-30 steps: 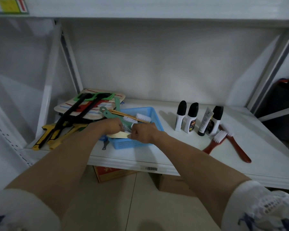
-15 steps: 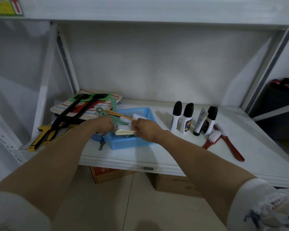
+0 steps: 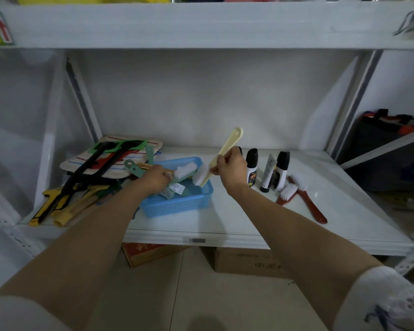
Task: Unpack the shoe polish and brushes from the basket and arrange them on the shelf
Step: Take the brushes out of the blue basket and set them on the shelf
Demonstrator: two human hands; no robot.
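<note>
A blue basket [image 3: 177,206] sits on the white shelf [image 3: 237,225]. My right hand [image 3: 232,169] grips a cream brush [image 3: 227,149] by its handle and holds it tilted above the basket's right rim, white bristles down. My left hand [image 3: 154,179] reaches into the basket and grips the handles of a green brush [image 3: 184,172] and a thin yellow one [image 3: 145,166]. Right of the basket stand several black-capped polish bottles [image 3: 252,168] and a white tube [image 3: 268,174]. Two red brushes [image 3: 306,199] lie crossed in front of them.
A striped cloth pad [image 3: 110,158] with black and green tools on it lies at the shelf's left, above several yellow-handled tools [image 3: 65,206]. Cardboard boxes [image 3: 244,261] stand on the floor under the shelf. A slanted shelf post [image 3: 81,96] rises at back left.
My right hand has lifted the cream brush out of the basket and swung it upright toward the right. My left hand has moved deeper into the basket onto the other brushes.
</note>
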